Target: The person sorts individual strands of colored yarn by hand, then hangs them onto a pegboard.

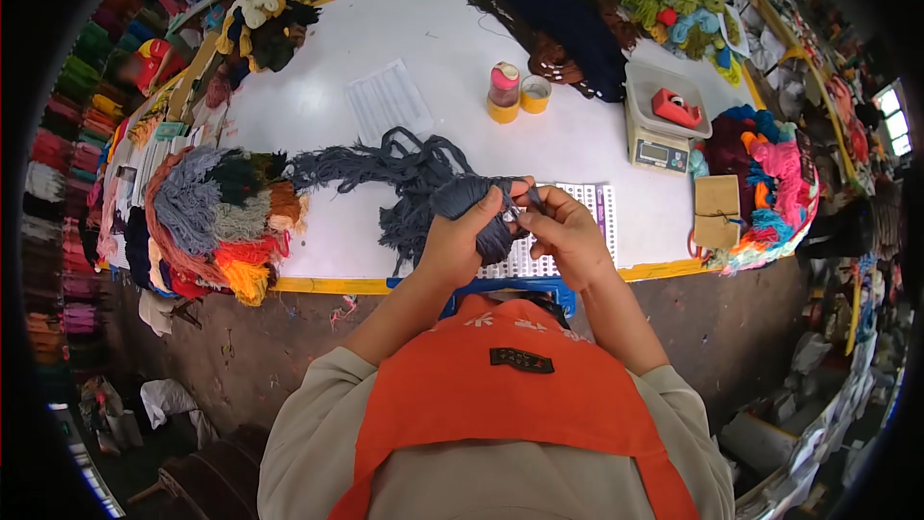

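Dark grey-blue yarn (422, 183) lies bunched on the white table (318, 48), with a long tail stretching left. My left hand (462, 236) is wrapped round a thick bundle of this yarn. Just to its right, my right hand (568, 236) pinches a strand of the same yarn between thumb and fingers. Under and behind my hands is a white sheet with rows of dark dots (592, 221). The fingertips of both hands nearly meet, and the yarn partly hides them.
Mixed yarn heaps (197, 202) lie left, with bright yarn (770, 183) and a cardboard piece (716, 212) right. A scale (659, 149) holds a red tape dispenser (677, 108). A pink-capped jar (503, 87), tape rolls (535, 94), paper (385, 101) and dark yarn (573, 29) lie beyond.
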Motion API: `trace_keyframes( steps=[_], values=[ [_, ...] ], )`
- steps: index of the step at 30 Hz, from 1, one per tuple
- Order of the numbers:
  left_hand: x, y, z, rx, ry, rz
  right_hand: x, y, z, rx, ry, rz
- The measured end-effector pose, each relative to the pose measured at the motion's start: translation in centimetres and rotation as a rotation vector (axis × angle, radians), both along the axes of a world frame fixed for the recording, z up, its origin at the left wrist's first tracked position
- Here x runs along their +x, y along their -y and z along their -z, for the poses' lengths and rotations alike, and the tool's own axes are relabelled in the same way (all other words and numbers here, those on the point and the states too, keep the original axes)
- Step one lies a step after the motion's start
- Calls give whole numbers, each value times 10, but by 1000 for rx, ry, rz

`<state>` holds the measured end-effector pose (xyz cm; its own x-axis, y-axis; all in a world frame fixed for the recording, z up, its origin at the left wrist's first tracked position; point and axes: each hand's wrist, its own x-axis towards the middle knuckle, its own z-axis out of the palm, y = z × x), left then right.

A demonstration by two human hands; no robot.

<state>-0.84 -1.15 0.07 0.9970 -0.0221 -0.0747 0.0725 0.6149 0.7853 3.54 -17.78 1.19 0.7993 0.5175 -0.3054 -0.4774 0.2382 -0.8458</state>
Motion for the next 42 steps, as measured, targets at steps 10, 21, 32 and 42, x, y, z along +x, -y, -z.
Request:
trace_keyframes(
  steps=[10, 21, 32, 42],
  values=[
    [0, -3, -5, 22, -21, 30, 3, 1, 7, 41, -41, -29],
    [3, -7, 12, 77, 2, 10, 7, -1, 0, 202, -172, -26],
    [4, -1, 4, 191, 31, -58, 9, 1, 7, 198, -144, -62],
    [4, 1, 8, 102, 2, -48, 7, 0, 5, 154, -174, -9]
  ],
)
